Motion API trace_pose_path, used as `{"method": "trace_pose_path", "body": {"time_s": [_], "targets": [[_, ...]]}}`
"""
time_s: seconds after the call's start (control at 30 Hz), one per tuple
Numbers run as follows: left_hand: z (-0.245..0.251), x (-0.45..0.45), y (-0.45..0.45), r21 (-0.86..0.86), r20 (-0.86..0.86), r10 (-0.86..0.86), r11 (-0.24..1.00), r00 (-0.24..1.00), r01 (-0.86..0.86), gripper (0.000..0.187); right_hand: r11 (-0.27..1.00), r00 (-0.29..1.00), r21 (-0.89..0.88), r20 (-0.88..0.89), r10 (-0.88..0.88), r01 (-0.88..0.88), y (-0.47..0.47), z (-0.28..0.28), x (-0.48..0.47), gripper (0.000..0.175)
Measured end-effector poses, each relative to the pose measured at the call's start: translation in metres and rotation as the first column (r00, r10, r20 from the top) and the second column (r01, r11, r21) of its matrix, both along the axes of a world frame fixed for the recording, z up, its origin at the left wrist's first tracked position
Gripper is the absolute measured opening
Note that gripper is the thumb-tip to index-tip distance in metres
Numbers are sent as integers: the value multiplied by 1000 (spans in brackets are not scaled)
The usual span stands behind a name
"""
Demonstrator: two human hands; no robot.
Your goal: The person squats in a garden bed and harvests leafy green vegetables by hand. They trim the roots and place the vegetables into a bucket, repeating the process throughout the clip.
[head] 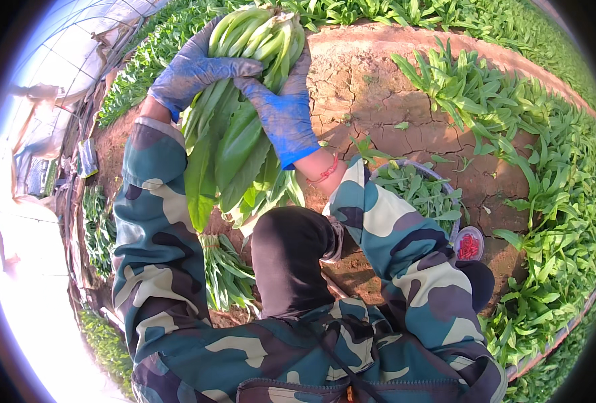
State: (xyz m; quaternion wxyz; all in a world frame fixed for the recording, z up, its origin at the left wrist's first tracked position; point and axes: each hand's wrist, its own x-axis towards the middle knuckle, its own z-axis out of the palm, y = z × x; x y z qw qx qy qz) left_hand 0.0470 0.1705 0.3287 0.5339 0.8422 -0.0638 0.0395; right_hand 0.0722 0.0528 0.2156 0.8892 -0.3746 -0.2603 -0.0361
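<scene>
A large bunch of long-leaved greens (pixel 237 136) is held up between both hands, its pale cut stems at the top and its broad leaves hanging down towards me. My left hand (pixel 197 73), in a soiled blue glove, wraps the left side of the stems. Gloved the same way, my right hand (pixel 285 108) grips the right side. The thumbs nearly meet across the front of the bunch. Fingers behind the stems are hidden. Below my left forearm, a tied bundle of greens (pixel 227 272) lies on the soil.
Right of my knee stands a round tub (pixel 451 194) with loose leaves. Beside it is a small bowl (pixel 480 247) of red pieces, too small to identify. Leafy plants (pixel 554 166) grow along the right; cracked soil (pixel 358 90) lies ahead. Plastic sheeting (pixel 41 116) lines the left, near more cut greens (pixel 98 226).
</scene>
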Motion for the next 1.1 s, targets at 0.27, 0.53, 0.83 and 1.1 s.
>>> {"method": "trace_pose_path", "body": {"time_s": [0.27, 0.53, 0.83, 1.1], "targets": [[-136, 9, 83, 196, -648, 49, 975, 760, 104, 73, 900, 654, -164, -739, 159, -404, 59, -114, -52, 103], [-230, 54, 100, 405, -701, 161, 892, 694, 203, 98, 853, 705, -459, -690, -166, -249, 90, -202, -36, 101], [-274, 34, 104, 257, -501, 187, 965, 845, -61, 99, 667, 853, -703, -484, -196, -246, 80, -221, -31, 109], [-270, 40, 100, 324, -497, 144, 946, 855, 29, 91, 365, 890, -849, -444, -102, -382, 53, -189, -43, 121]]}}
